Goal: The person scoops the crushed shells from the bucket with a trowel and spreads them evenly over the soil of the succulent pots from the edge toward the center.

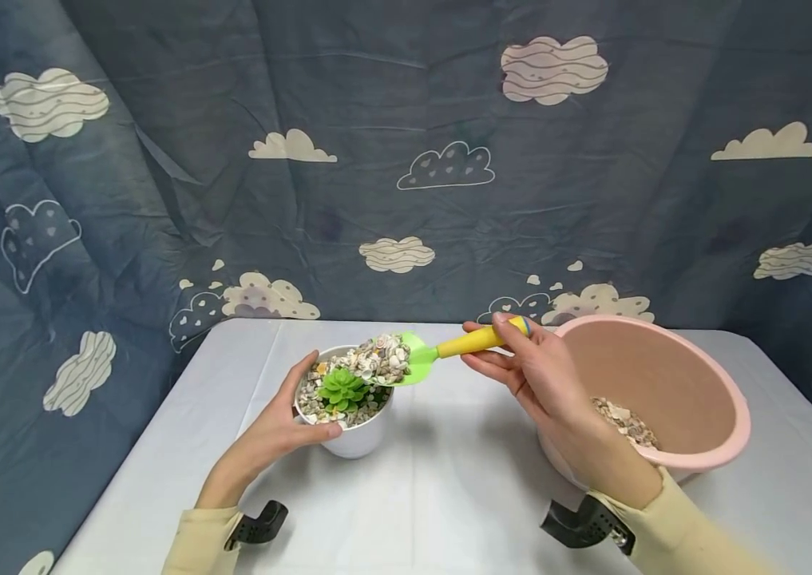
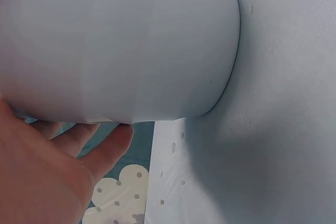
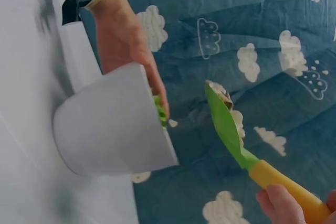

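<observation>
My left hand (image 1: pixel 287 431) grips a white flowerpot (image 1: pixel 357 441) by its side, thumb at the near rim and fingers round the far left. Inside the pot a green succulent (image 1: pixel 342 389) stands among small shells and pebbles. In my right hand (image 1: pixel 545 371) is a small trowel, its yellow handle (image 1: pixel 481 341) pinched between thumb and fingers. The trowel's green blade (image 1: pixel 417 361) carries a heap of shells (image 1: pixel 382 357) over the pot's right rim. From the right wrist view, the loaded blade (image 3: pixel 223 121) stands apart from the pot (image 3: pixel 113 121), above its opening.
A large pink tub (image 1: pixel 664 383) stands on the right, beside and beyond my right forearm, with more shells (image 1: pixel 624 422) at its bottom. A white cloth (image 1: pixel 377 527) covers the table. Behind it hangs a dark blue curtain (image 1: pixel 377 200) with cloud prints.
</observation>
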`<state>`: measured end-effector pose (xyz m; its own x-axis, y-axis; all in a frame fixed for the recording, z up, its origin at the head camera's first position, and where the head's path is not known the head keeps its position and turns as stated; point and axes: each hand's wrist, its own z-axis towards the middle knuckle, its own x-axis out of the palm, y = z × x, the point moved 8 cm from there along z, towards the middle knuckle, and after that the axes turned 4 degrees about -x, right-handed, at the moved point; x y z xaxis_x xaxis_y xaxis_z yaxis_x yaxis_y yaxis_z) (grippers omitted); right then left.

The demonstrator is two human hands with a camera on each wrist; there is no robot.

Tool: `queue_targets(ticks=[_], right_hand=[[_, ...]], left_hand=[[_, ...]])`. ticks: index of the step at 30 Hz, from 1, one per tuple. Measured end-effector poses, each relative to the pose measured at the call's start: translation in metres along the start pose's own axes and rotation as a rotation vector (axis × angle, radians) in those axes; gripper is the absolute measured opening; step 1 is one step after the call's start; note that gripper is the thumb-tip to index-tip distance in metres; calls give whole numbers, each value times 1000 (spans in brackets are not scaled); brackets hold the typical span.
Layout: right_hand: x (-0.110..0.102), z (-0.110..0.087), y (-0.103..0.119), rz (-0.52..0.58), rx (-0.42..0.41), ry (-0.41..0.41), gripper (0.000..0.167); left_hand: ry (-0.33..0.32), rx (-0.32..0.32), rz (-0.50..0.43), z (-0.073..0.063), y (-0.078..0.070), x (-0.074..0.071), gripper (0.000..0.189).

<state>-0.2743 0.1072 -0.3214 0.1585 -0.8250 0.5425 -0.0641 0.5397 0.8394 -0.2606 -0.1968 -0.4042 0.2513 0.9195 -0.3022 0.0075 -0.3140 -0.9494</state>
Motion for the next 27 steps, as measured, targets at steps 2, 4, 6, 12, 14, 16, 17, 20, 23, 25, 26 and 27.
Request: queue_targets(ticks=[2,4,6,12,14,16,17,20,23,25,26,27], right_hand=[[-1,1,-5,-6,-26,-9,38],[-3,2,-10,-21,-48,-25,41],[-5,4,-14,-34,-61,-56,42],[-10,10,-25,-45,-101,-149,36],[-10,11,-28,-51,-122,-164,34],[-9,13,-30,-54,-147,-182,31],[-9,14,-32,-55,-158,-190,30],[-8,17,-35,-71,-200,-213,25],[-8,18,-38,-104,-250,-223,24],[-7,18,-39,-118,-279,-224,24],[-7,18,-39,-125,-294,-222,24],[-6,17,-39,-130,-305,-219,23]], left_hand=[[-3,4,-3,0,-1,0,113],[-4,2,-3,0,-1,0,113],[-6,0,-4,0,-1,0,113],[-8,-2,-12,0,1,1,113],[-5,3,-29,0,2,1,113],[-3,9,-44,0,2,1,113],[-1,13,-49,0,1,1,113],[5,20,-65,1,2,1,113],[15,28,-78,1,2,1,113],[23,35,-77,2,2,1,112],[26,39,-76,2,1,1,112],[30,43,-72,2,1,1,112]])
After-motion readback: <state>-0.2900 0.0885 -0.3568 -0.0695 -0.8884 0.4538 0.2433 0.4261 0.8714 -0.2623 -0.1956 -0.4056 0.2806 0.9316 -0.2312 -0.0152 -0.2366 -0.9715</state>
